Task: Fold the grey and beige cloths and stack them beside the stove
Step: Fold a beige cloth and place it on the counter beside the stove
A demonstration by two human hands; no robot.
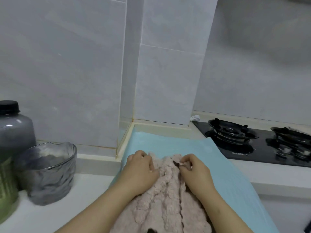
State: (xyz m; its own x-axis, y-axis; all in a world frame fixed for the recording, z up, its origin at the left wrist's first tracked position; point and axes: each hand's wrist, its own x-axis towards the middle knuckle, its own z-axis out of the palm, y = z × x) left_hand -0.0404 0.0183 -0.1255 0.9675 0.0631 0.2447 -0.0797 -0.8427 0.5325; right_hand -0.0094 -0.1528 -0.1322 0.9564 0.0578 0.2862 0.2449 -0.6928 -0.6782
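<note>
A fluffy beige cloth [166, 199] lies bunched in lengthwise ridges on a light blue mat [168, 142], running from the mat's middle to the bottom of the view. My left hand [143, 169] grips the cloth's far left edge with curled fingers. At the far right edge, my right hand [193, 170] pinches the cloth between thumb and fingertips. A small dark patch shows on the cloth near the bottom edge. The black gas stove [259, 142] lies to the right of the mat. No grey cloth shows.
On the white counter at left stand a ribbed glass bowl [48, 172], a grey jar with a black lid [13, 125] and a green container [6, 192]. A tiled wall column [165, 81] juts out behind the mat. A crumpled white scrap [195, 117] lies by the stove's back corner.
</note>
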